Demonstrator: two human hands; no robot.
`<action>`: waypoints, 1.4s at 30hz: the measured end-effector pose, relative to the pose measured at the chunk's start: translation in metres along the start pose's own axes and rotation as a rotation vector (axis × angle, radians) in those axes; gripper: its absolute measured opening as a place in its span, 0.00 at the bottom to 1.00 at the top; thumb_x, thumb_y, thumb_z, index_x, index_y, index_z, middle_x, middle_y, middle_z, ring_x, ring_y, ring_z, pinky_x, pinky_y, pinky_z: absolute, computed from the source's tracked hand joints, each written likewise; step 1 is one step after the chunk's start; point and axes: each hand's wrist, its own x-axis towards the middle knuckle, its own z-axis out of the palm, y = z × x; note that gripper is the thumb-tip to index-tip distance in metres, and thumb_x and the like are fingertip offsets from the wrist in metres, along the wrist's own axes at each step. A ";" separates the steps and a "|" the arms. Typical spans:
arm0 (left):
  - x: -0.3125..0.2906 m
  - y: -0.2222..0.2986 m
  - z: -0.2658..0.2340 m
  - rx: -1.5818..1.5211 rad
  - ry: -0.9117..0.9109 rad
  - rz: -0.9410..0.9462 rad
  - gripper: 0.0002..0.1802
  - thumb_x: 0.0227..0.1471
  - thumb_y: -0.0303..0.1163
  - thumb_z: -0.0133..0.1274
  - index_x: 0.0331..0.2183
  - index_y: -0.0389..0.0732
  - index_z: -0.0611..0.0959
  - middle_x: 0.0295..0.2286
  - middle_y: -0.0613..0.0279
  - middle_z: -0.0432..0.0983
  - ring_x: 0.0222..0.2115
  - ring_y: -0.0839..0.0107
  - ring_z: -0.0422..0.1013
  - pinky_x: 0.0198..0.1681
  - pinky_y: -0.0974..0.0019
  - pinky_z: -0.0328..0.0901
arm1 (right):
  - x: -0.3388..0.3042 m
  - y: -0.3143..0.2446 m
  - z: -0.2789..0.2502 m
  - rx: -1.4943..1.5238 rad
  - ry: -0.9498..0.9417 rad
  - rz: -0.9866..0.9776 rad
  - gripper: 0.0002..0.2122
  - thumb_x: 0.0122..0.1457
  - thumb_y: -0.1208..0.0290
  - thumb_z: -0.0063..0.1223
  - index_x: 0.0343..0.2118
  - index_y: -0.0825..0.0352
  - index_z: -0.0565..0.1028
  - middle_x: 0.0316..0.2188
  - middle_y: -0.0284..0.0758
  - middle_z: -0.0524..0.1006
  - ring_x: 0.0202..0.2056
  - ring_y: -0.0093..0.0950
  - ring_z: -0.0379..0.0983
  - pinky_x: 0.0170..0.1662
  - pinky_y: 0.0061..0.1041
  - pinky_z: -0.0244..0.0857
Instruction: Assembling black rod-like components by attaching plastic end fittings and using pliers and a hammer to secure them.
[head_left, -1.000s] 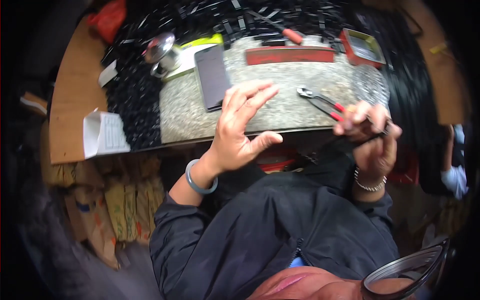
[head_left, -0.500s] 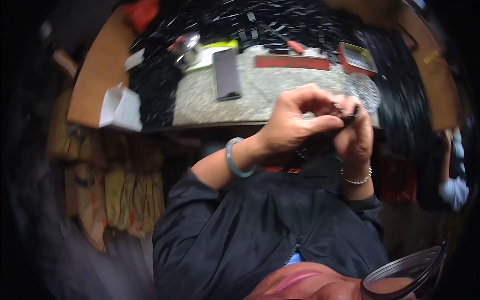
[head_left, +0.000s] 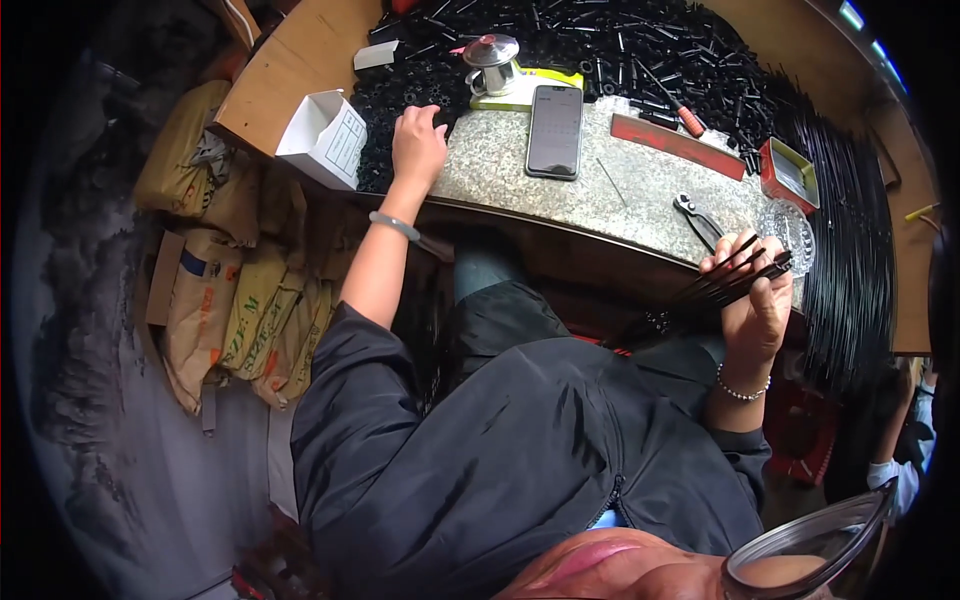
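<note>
My left hand reaches over the left side of the table, at the edge of a heap of small black ring-like parts. Its fingers are slightly apart, and I see nothing held in them. At the table's front right, my right hand is closed round several thin black rods. Their upper ends stick up past the fingers, with a small black fitting near the thumb; the lower ends fade into the dark by my lap. Pliers lie beside this hand on the speckled tabletop, close to a clear glass dish.
A phone lies mid-table, near a lidded metal cup and a red bar. A white box stands at left. Black parts cover the back; long black rods hang off the right, beside a red tin.
My hands were together at the front right; the left has gone left to the black parts while the right keeps the rods. The view has shifted, and the pliers now show.
</note>
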 end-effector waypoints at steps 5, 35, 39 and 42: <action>0.021 0.000 0.018 0.070 -0.267 0.044 0.08 0.39 0.32 0.54 0.25 0.39 0.76 0.28 0.50 0.71 0.33 0.50 0.68 0.35 0.51 0.64 | -0.005 -0.002 0.005 -0.084 0.122 -0.050 0.10 0.50 0.73 0.54 0.27 0.63 0.62 0.26 0.35 0.65 0.34 0.32 0.64 0.38 0.35 0.65; 0.052 0.179 -0.063 -1.629 -0.372 -0.215 0.11 0.50 0.19 0.51 0.38 0.30 0.73 0.34 0.56 0.73 0.38 0.67 0.73 0.44 0.70 0.67 | 0.003 0.013 0.001 0.031 0.194 0.034 0.05 0.52 0.77 0.55 0.29 0.69 0.71 0.27 0.34 0.72 0.31 0.24 0.69 0.39 0.24 0.64; 0.052 0.242 -0.095 -1.730 -0.411 -0.038 0.11 0.52 0.21 0.49 0.40 0.34 0.75 0.38 0.54 0.74 0.38 0.68 0.73 0.40 0.70 0.69 | 0.004 0.028 0.001 0.015 0.149 0.006 0.07 0.52 0.74 0.56 0.32 0.70 0.71 0.28 0.33 0.74 0.31 0.23 0.71 0.40 0.24 0.66; 0.046 0.263 -0.096 -1.900 -0.609 -0.025 0.13 0.54 0.23 0.47 0.43 0.33 0.74 0.41 0.51 0.72 0.40 0.67 0.72 0.44 0.69 0.68 | 0.002 0.029 0.005 0.033 0.148 0.016 0.07 0.53 0.74 0.55 0.33 0.70 0.71 0.28 0.33 0.74 0.31 0.23 0.72 0.39 0.24 0.67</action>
